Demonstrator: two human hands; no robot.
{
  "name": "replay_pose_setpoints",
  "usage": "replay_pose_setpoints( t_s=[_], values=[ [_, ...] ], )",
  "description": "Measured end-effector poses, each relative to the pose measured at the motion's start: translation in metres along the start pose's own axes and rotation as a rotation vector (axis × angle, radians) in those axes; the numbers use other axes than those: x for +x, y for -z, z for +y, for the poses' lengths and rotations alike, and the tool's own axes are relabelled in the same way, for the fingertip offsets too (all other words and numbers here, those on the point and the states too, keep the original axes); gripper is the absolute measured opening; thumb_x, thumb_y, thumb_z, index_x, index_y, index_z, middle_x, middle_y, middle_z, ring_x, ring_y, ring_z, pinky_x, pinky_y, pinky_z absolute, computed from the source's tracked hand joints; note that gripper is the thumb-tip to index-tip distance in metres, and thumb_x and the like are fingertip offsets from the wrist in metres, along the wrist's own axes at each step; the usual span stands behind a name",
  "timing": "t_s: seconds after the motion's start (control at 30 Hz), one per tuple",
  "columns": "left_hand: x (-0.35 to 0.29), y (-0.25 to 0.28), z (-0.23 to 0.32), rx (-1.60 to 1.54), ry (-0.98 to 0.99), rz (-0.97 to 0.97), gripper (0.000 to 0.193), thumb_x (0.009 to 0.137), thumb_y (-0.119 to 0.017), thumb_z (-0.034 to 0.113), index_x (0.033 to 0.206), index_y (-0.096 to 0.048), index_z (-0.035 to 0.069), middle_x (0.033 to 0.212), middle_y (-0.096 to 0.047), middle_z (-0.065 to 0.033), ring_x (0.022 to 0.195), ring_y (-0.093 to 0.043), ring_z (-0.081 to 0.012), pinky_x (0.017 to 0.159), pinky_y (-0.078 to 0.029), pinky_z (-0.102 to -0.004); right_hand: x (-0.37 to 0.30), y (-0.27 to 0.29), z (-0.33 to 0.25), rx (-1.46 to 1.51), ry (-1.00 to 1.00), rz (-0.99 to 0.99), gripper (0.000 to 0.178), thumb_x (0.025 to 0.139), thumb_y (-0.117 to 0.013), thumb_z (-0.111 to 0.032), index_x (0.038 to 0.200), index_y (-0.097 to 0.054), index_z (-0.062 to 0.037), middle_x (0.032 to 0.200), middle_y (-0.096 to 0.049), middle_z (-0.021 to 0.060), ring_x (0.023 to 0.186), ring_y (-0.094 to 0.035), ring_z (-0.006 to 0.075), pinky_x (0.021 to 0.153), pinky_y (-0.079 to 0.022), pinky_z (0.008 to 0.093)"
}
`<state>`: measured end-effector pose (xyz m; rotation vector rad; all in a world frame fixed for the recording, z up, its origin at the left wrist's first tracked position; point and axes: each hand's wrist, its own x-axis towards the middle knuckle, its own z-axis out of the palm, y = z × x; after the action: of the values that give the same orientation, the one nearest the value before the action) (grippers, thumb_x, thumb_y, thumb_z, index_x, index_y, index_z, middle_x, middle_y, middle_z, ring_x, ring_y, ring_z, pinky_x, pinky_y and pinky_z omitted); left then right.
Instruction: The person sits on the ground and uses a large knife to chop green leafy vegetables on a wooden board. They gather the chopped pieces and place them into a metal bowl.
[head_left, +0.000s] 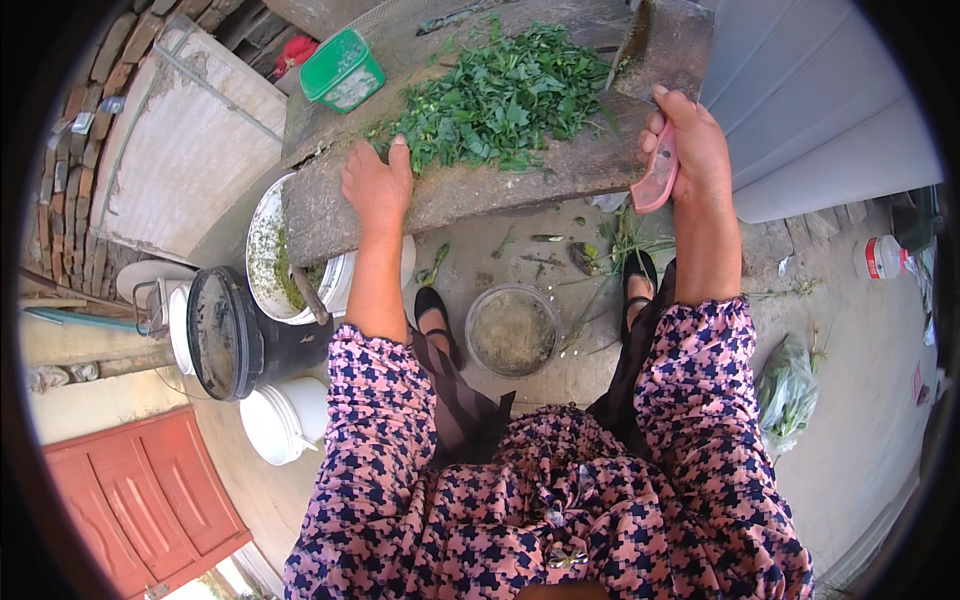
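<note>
A heap of chopped green leaves (pixel 515 100) lies on a worn wooden board (pixel 470 195). My left hand (pixel 378 185) rests at the left end of the heap, thumb apart from the fingers, with nothing held in it. In my right hand (pixel 695 150) is a cleaver (pixel 668 50), gripped by its pink handle. Its broad, stained blade points away from me at the heap's right side; my hand hides part of it. Behind the left hand, a green plastic tub (pixel 342 72) stands on the work surface.
Under the board's left end stands a white bucket (pixel 268 245) with green bits inside. Left of it are a black bucket (pixel 222 330) and a white bucket (pixel 280 420). A round basin (pixel 513 330) sits between my feet. A bag of greens (pixel 788 390) lies right.
</note>
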<state>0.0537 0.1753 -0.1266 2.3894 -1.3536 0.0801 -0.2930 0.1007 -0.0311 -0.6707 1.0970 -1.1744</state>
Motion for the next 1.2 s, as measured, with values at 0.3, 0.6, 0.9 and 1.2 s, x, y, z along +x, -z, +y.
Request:
replay_pose_setpoints(
  t_s=[0.3,0.6,0.9,1.2],
  values=[
    [0.023,-0.047,0.097,-0.556,-0.15,-0.079,0.099,0.08,-0.063,0.064,0.138,-0.038,-0.012,0.133,-0.046,-0.0345,0.131,-0.039,-0.0454,0.111,-0.03,-0.0473,0.0,0.003,-0.005,-0.021,-0.052,0.016,0.018,0.087,-0.065,-0.019,0.09,-0.055,-0.0048,0.067,-0.056,0.0042,0.048,-0.054,0.0151,0.042,-0.043,0.03],
    [0.022,-0.022,0.149,-0.354,-0.549,0.116,0.083,0.076,-0.073,0.052,0.138,-0.048,0.002,0.144,-0.039,-0.0277,0.133,-0.038,-0.0422,0.11,-0.028,-0.0518,0.0,0.023,-0.02,0.041,0.009,0.069,0.018,0.088,-0.063,-0.017,0.09,-0.053,-0.0027,0.067,-0.055,0.0054,0.048,-0.054,0.016,0.042,-0.043,0.0317],
    [0.017,-0.014,0.181,-0.131,-1.122,-0.192,0.036,0.073,-0.061,0.005,0.108,-0.066,0.006,0.119,-0.06,-0.0119,0.114,-0.055,-0.0319,0.094,-0.047,-0.0399,-0.002,0.026,-0.02,0.06,-0.001,0.079,0.018,0.087,-0.065,-0.018,0.09,-0.053,-0.0039,0.066,-0.055,0.0043,0.048,-0.054,0.0157,0.041,-0.043,0.0311],
    [0.071,-0.001,0.16,-0.8,-0.33,-0.102,0.015,0.079,-0.063,0.005,0.09,-0.073,0.002,0.083,-0.07,-0.0077,0.076,-0.064,-0.017,0.07,-0.05,-0.0311,-0.005,0.031,-0.018,0.059,-0.023,0.079,0.019,0.087,-0.066,-0.018,0.091,-0.053,-0.0045,0.066,-0.055,0.004,0.048,-0.054,0.0151,0.041,-0.042,0.03]
  ],
)
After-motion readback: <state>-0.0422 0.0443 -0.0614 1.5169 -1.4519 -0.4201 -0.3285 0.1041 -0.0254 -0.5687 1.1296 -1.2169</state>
